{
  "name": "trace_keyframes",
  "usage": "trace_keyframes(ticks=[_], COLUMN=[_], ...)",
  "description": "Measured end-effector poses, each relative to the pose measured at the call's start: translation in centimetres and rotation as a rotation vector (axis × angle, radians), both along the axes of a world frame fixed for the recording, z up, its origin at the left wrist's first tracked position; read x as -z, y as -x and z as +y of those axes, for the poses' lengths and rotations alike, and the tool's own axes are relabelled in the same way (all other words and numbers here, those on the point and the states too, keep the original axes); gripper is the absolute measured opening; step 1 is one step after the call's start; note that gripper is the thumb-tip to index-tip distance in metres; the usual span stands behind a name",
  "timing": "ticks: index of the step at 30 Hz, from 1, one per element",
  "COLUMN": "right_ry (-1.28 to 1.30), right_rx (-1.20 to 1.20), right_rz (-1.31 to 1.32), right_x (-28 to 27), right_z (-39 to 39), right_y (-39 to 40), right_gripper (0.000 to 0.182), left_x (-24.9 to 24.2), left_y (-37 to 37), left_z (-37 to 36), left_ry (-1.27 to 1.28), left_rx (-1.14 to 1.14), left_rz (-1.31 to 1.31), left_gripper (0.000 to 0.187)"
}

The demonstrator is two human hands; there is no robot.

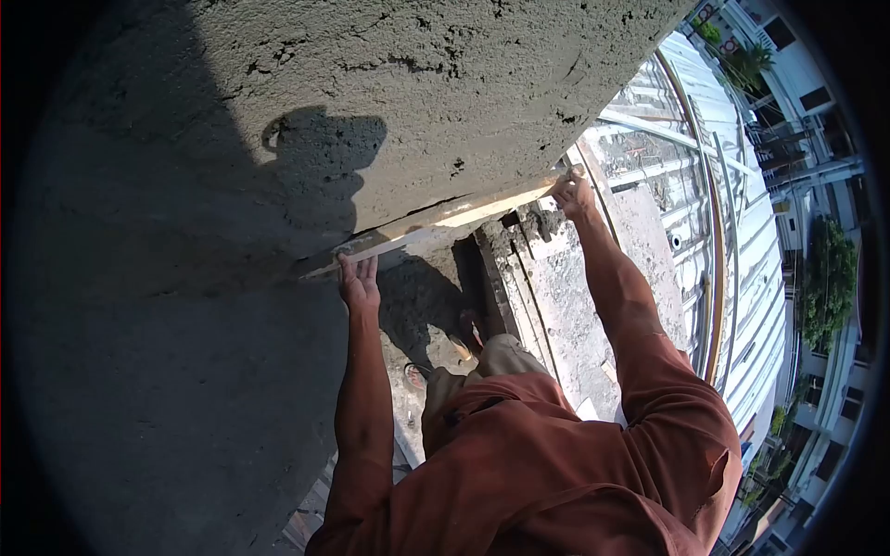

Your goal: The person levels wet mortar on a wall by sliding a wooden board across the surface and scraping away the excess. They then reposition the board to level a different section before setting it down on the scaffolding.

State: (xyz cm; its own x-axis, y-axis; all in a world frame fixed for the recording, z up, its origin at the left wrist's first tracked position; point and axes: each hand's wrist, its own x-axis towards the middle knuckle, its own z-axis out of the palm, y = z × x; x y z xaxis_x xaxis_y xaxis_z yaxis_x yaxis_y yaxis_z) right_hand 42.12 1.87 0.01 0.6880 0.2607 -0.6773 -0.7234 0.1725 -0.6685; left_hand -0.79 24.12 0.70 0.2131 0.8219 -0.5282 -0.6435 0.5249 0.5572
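Observation:
A long, straight wooden board [446, 219] lies with its edge along the lower part of a rough, grey plastered wall [445, 111]. Near its left end, my left hand [360, 285] grips it from below, fingers up against the wood. My right hand [574, 193] is closed around the far right end, close to the wall's corner. Wet-looking mortar marks smear the board's face. Pits and cracks show in the plaster above it, and the shadow of my head falls there too.
Below the board is a narrow standing place with my feet [417, 375] and a mortar-splashed ledge [565, 287]. A corrugated metal roof [742, 315] spreads out on the right, with pipes and bars across it. Smoother wall [185, 389] fills the left side in shade.

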Motion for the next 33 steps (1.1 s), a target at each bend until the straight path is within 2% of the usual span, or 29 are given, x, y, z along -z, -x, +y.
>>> trace_keyframes(ticks=[4,5,7,9,12,18,21,23,27,28,30,31,33], right_ry=[-0.029,0.001,-0.036,0.039,-0.006,-0.007,-0.025,-0.076,-0.006,-0.048,0.0,0.017,0.086], right_rx=[0.041,0.083,0.043,0.036,0.075,0.088,0.084,0.09,0.131,0.063,0.116,0.112,0.035], right_rz=[-0.004,-0.014,-0.095,-0.144,-0.196,-0.262,-0.269,-0.237,-0.246,-0.285,-0.261,-0.242,-0.345], right_x=[1.0,-0.7,-4.8,-7.6,-10.1,-15.0,-15.2,-14.9,-15.4,-14.8,-13.0,-12.6,-10.8], right_z=[0.1,0.3,0.3,0.3,0.4,-0.1,-0.1,-0.5,0.0,-0.1,0.1,0.3,-0.6], right_y=[-1.6,-1.3,0.0,-0.2,-1.3,-1.7,-2.9,-4.1,-3.2,-3.1,-3.1,-2.9,-4.0], right_gripper=[0.044,0.04,0.043,0.044,0.042,0.048,0.045,0.039,0.036,0.048,0.039,0.036,0.033], left_x=[-1.6,-1.9,-4.2,-5.5,-8.5,-11.5,-13.0,-13.2,-13.6,-13.2,-11.6,-10.3,-9.1], left_y=[-0.1,-0.1,-0.5,-0.8,-1.6,-2.6,-2.8,-2.8,-2.8,-2.9,-2.8,-2.7,-2.9], left_z=[-0.2,-0.2,-0.4,-0.5,-0.8,-1.3,-1.6,-1.5,-1.7,-1.7,-1.9,-1.8,-1.8], left_ry=[-0.047,-0.068,-0.134,-0.168,-0.169,-0.243,-0.21,-0.289,-0.29,-0.281,-0.271,-0.201,-0.132], left_rx=[-0.018,-0.028,-0.014,-0.037,-0.057,-0.105,-0.135,-0.114,-0.094,-0.095,-0.091,-0.074,-0.053], left_rz=[0.018,0.019,0.005,0.016,0.127,0.05,0.062,0.05,0.084,0.093,0.1,0.091,0.075], left_gripper=[0.068,0.069,0.07,0.07,0.07,0.059,0.054,0.07,0.069,0.068,0.067,0.06,0.052])
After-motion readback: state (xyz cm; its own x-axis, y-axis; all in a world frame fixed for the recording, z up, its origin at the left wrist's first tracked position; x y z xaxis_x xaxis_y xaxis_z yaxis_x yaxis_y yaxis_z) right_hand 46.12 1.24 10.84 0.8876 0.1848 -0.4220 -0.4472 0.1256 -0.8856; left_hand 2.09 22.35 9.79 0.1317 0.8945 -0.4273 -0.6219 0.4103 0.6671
